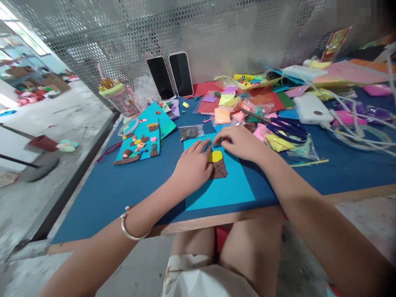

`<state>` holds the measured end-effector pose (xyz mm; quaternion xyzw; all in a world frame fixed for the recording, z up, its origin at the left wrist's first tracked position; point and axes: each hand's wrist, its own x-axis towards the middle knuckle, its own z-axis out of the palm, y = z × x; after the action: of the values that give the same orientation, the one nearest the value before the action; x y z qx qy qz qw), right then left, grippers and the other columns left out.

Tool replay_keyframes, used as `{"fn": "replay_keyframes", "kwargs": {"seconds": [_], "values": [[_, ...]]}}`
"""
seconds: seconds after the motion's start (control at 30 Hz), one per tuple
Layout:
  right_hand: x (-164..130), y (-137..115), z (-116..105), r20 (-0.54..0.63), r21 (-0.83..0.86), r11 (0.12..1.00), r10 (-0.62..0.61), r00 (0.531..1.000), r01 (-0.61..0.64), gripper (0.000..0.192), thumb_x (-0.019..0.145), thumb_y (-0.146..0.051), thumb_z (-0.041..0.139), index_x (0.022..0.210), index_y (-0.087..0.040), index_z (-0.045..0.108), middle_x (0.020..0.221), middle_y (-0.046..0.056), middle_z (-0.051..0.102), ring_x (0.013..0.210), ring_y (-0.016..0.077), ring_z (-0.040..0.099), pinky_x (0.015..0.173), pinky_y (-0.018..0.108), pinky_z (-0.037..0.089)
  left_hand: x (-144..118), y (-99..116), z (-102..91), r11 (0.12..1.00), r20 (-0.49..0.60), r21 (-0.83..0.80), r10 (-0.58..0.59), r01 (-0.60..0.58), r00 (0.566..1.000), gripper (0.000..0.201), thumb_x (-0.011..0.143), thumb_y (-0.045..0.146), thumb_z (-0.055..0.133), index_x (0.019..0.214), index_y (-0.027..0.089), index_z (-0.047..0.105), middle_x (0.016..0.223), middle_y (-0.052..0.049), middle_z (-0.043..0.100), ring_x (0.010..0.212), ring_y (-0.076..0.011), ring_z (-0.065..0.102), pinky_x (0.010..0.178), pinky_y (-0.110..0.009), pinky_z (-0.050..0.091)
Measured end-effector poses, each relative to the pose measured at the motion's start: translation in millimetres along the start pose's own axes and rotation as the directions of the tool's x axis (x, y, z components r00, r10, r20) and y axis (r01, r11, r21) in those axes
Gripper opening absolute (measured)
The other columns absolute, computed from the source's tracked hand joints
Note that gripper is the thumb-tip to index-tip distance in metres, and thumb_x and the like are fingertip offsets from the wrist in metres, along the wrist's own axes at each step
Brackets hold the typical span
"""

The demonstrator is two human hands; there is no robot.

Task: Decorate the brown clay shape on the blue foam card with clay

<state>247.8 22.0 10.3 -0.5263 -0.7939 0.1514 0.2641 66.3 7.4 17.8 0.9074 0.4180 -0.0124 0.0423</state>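
Note:
A sheet of bright blue paper (229,194) lies on the table before me. On it is a flat cupcake-like clay shape, with a brown base (219,170) covered in dark spots and a yellow top (215,156). My left hand (194,163) rests along the left side of this shape, fingers stretched out and thumb beside the brown part. Just above the yellow top, my right hand (238,142) bends its fingers down to the paper, with the thumb apart from them. The fingertips of both hands come close together there. Nothing held shows in either hand.
A finished-looking clay picture (140,144) lies left. Behind are a packet of dark clay (191,132), two phones (181,74) against perforated metal, and a cup (122,101). Scissors (286,130), clay packets, a white power bank (312,108) and cables crowd the right.

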Motion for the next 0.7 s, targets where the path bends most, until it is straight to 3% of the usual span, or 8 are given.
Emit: {"fn": "replay_keyframes", "kwargs": {"seconds": [0.2,0.4,0.53,0.7], "values": [[-1,-4,-3,0.054,-0.056,0.998,-0.028,0.998,0.031,0.034,0.075,-0.004,0.045,0.084,-0.016,0.075,0.091,0.007,0.072,0.087,0.0197,0.064,0.078,0.029,0.045,-2,3,3.3,1.000,0.011,0.006,-0.008,0.008,1.000,0.054,0.088,0.017,0.039,0.141,0.009,0.041,0.152,-0.011,0.033,0.142,-0.0305,0.025,0.113,-0.047,0.031],[-2,-1,-1,0.085,-0.069,0.995,-0.067,0.994,0.073,0.035,0.076,-0.006,0.046,0.089,-0.018,0.076,0.093,0.006,0.072,0.087,0.0199,0.063,0.078,0.029,0.043,-1,2,1.7,0.990,0.024,-0.138,-0.015,0.019,1.000,0.057,0.086,0.015,0.034,0.143,0.009,0.038,0.153,-0.010,0.031,0.142,-0.0286,0.024,0.117,-0.045,0.023],[-2,-2,-1,0.099,-0.068,0.995,-0.059,0.993,0.066,0.033,0.078,-0.006,0.046,0.088,-0.018,0.075,0.091,0.006,0.072,0.087,0.0203,0.063,0.078,0.029,0.043,-3,-10,-1.8,0.973,-0.053,-0.229,-0.008,-0.004,0.999,0.055,0.084,0.013,0.033,0.138,0.007,0.045,0.149,-0.012,0.039,0.138,-0.0243,0.034,0.116,-0.042,0.027],[-2,-2,0,0.109,-0.059,0.995,-0.071,0.992,0.078,0.033,0.078,-0.006,0.046,0.087,-0.019,0.075,0.093,0.005,0.073,0.088,0.0198,0.064,0.079,0.029,0.044,-9,-29,-2.2,0.970,-0.147,-0.241,-0.002,-0.034,0.989,0.050,0.082,0.012,0.038,0.127,0.015,0.057,0.141,-0.009,0.048,0.132,-0.0251,0.042,0.112,-0.045,0.033]]}}
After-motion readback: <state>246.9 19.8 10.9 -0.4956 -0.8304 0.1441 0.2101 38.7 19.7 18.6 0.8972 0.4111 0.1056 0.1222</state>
